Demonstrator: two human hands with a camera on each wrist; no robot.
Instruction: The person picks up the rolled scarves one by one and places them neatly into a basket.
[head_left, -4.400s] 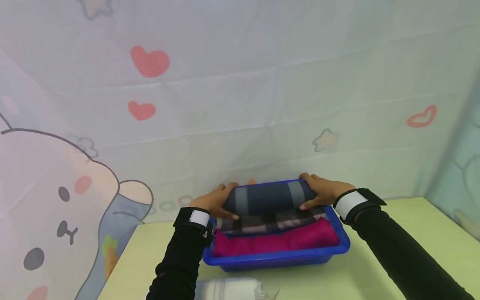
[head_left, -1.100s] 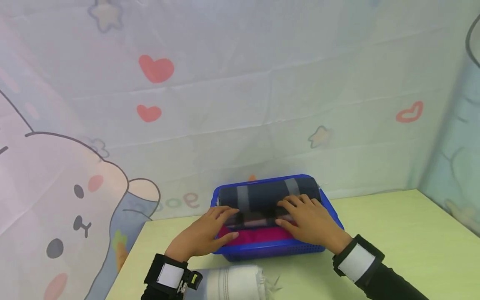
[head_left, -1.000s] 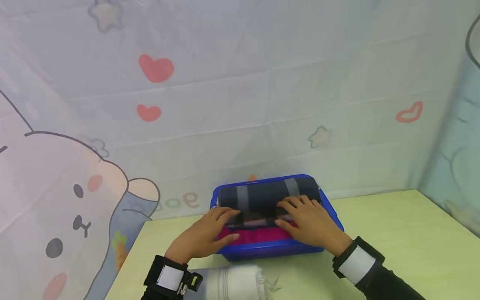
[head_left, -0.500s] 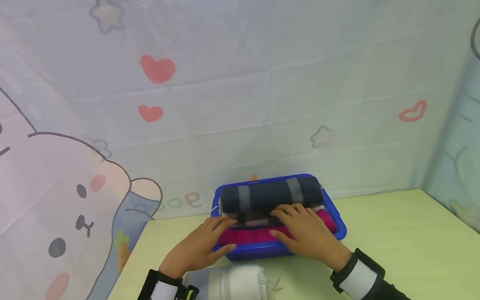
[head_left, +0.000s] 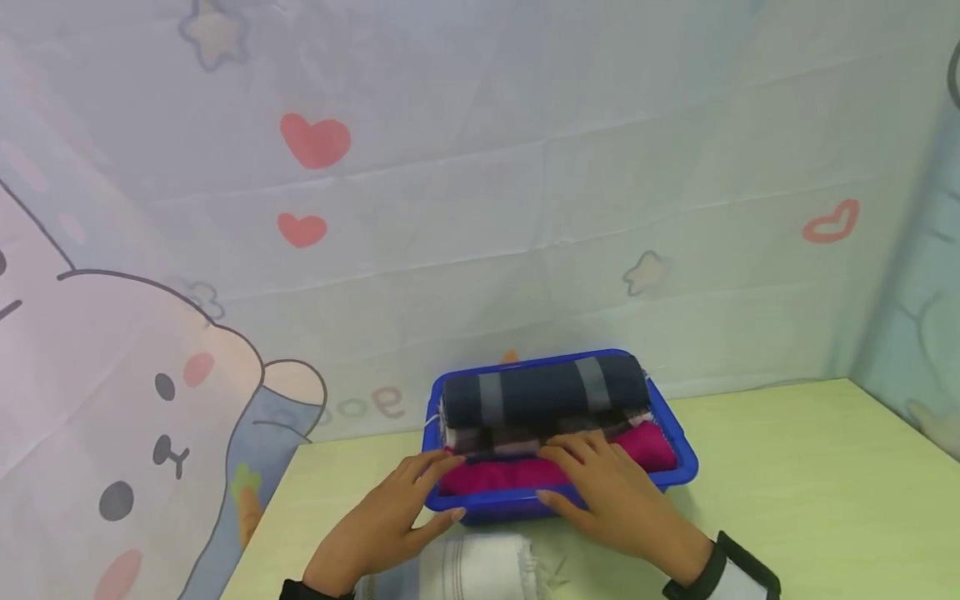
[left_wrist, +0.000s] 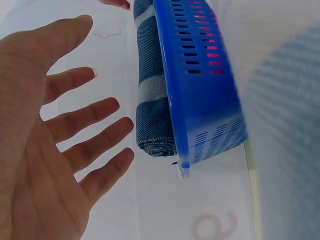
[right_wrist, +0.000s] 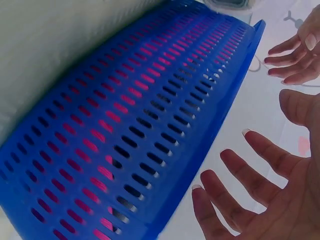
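A blue plastic basket [head_left: 681,468] with slotted walls [right_wrist: 135,132] holds rolled cloths. At its back lies a navy cloth roll with grey stripes [head_left: 536,393], its coiled end [left_wrist: 157,146] visible in the left wrist view. In front of that are a dark plaid cloth [head_left: 510,440] and a magenta cloth [head_left: 502,477]. My left hand [head_left: 386,521] hovers by the basket's front left corner, fingers spread and holding nothing. Over the front rim, my right hand [head_left: 622,504] has its fingers extended above the magenta cloth, gripping nothing; whether either hand touches the basket is unclear.
A white and pale blue rolled cloth [head_left: 480,568] with fringed ends lies on the pale yellow table [head_left: 780,467], in front of the basket. Behind the table hangs a printed backdrop [head_left: 487,208] with hearts, stars and a cartoon animal.
Earlier both hands gripped the ends of the navy roll over the basket. It now rests at the basket's back, released, and both hands have drawn back towards me, uncovering the plaid and magenta cloths.
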